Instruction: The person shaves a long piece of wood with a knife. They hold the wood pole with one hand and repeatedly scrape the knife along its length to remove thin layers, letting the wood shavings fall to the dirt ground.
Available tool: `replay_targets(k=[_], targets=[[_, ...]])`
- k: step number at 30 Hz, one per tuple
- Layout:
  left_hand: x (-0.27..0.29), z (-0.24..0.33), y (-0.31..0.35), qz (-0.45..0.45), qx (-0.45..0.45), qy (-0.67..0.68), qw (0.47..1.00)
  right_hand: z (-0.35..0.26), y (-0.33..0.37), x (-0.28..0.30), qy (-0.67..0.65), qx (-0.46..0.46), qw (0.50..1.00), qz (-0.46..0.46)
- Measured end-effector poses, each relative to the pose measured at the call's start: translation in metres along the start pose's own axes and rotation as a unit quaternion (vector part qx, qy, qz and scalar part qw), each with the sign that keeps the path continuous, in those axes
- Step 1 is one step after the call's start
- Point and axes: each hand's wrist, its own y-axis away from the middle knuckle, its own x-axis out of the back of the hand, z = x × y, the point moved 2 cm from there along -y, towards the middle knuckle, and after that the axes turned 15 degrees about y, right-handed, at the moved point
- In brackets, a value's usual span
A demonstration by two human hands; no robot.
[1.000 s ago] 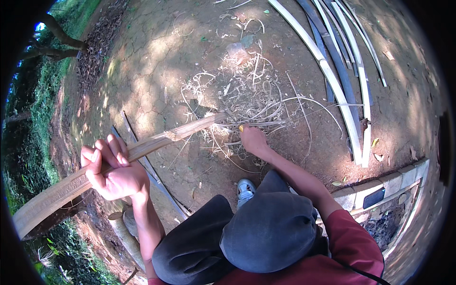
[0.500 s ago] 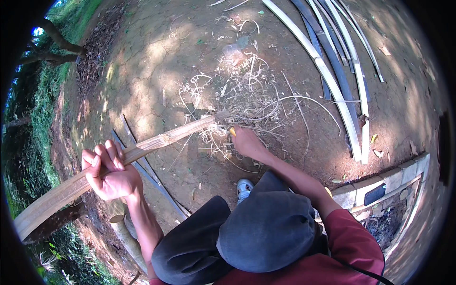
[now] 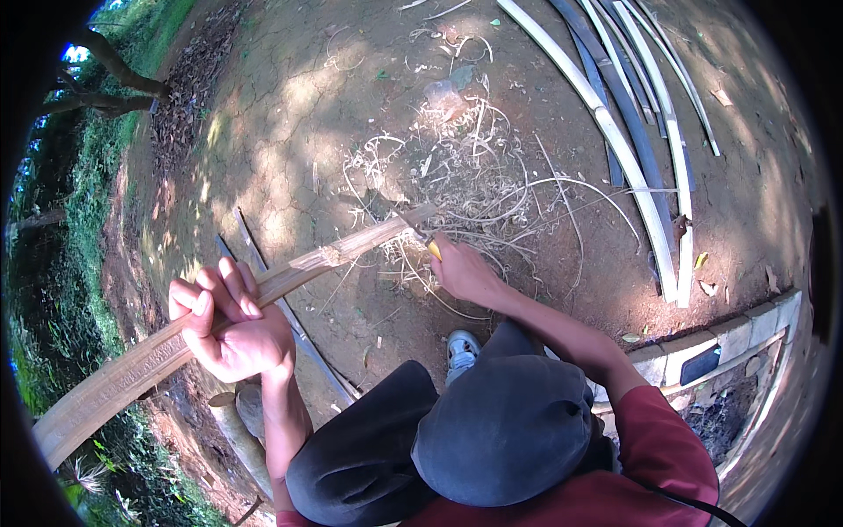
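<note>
Fingers curled over the wood, the left hand [image 3: 241,329] holds a slat [image 3: 373,235], palm turned up, and in this head view the right hand [image 3: 465,272] is closed around a knife [image 3: 435,250], its yellow handle poking out of the fist. The slat runs slantwise from the lower left edge, past the left hand, out to the middle of the scene, and there's the knife's blade, lying across it close to the far end! Just beyond that tip, a tangle of pale shavings [image 3: 479,162] covers the dirt ground [image 3: 281,167]. Over on the right, a spread of long strips [image 3: 615,145], some pale, some dark, and below them a low stone edging [image 3: 733,338] with a dark flat rectangle [image 3: 701,364] on it. Down in front, dark trousers [image 3: 369,448] over bent knees, one shoe [image 3: 462,344] peeking out between them. Lower left, beneath the slat, a cut log [image 3: 239,435]; farther left, green bushes [image 3: 92,220].
</note>
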Motion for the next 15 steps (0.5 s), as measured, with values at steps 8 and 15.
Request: replay_targets(k=[8,15], targets=[[0.012,-0.002,-0.007,0.061,-0.046,-0.014,0.997,-0.085,0.039,0.077,-0.117,0.133,0.984,0.021],[0.017,-0.004,-0.011,0.067,-0.060,-0.048,0.995,-0.089,0.040,0.076,-0.029,0.188,0.982,-0.006]])
